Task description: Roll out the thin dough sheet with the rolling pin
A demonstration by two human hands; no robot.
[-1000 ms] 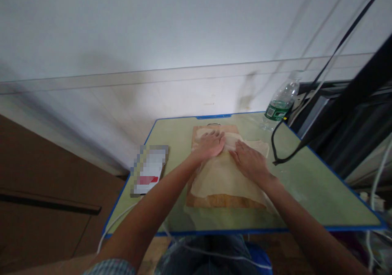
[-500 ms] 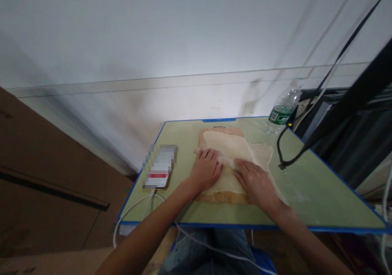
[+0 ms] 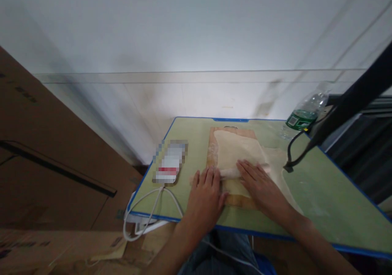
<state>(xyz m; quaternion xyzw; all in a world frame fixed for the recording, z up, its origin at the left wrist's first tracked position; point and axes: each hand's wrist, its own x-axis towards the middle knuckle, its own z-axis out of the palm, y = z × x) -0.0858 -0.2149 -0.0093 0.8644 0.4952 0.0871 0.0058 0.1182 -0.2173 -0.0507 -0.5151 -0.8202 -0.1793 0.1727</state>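
A pale rolling pin [image 3: 229, 173] lies across a thin sheet of dough [image 3: 237, 145]. My left hand [image 3: 204, 195] rests on the pin's left part, fingers stretched forward over it and thumb out to the side. On its right part my right hand [image 3: 259, 184] lies flat, fingers extended; the pin's right end shows just beyond them. Beneath the dough is a wooden board [image 3: 212, 156], floury along its left side. The dough overhangs the board's right side onto the green table. My hands cover much of the pin.
The green table [image 3: 324, 193] has a blue edge and stands against a white wall. Left of the board lies a phone [image 3: 170, 162] with a white cable [image 3: 150, 216]. A plastic bottle [image 3: 301, 117] and a black stand arm [image 3: 337, 124] are at the right. Brown cardboard [image 3: 61, 156] stands left.
Both hands and the rolling pin have come nearer to me over the dough, and the pin lies less slanted. The whole view has shifted, with the table appearing further right.
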